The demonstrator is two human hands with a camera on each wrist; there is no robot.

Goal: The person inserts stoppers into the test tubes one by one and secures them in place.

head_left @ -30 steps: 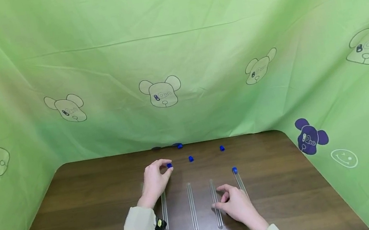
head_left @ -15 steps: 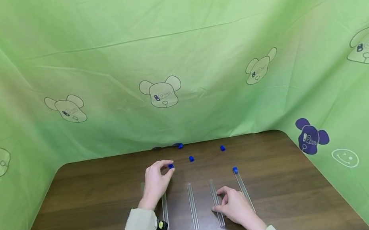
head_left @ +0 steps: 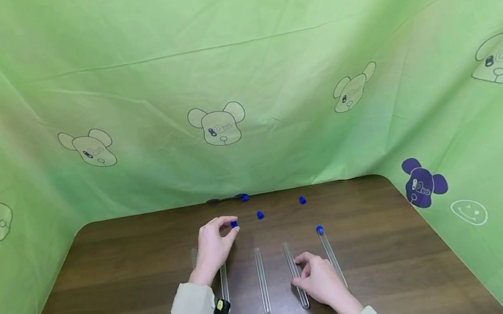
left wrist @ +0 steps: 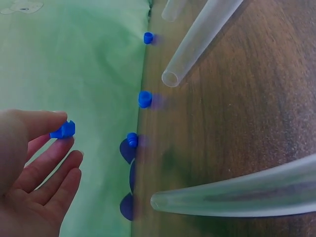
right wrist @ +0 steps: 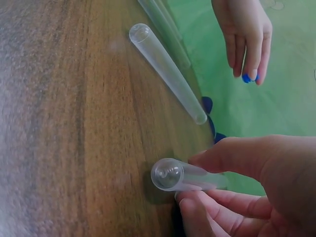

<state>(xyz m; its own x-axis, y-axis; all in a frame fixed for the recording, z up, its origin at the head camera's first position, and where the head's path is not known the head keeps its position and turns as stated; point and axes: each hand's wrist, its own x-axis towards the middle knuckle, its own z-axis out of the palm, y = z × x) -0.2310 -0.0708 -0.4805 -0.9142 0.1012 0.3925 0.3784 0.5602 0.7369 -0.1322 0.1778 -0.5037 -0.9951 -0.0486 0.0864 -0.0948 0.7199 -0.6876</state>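
Note:
Between thumb and fingertips my left hand (head_left: 213, 246) pinches a small blue cap (head_left: 235, 224) above the far part of the table; the left wrist view shows the same cap (left wrist: 63, 130) close up. My right hand (head_left: 322, 278) holds a clear test tube (head_left: 289, 254), thumb on one side and fingers on the other. In the right wrist view this tube's rounded end (right wrist: 167, 174) faces the camera. An uncapped tube (head_left: 263, 281) lies between the hands. Another tube (head_left: 224, 285) is partly hidden by my left wrist, and a further tube (head_left: 194, 256) shows only its end.
To the right lies a tube (head_left: 331, 254) with a blue cap (head_left: 319, 230) on its far end. Loose blue caps (head_left: 260, 215) (head_left: 303, 200) (head_left: 245, 198) sit toward the back of the wooden table (head_left: 119, 288). A green printed curtain (head_left: 229, 171) encloses the back and sides.
My right fingers have closed on the tube, and its near end has swung slightly to the right. My left hand has shifted a little to the right with the cap.

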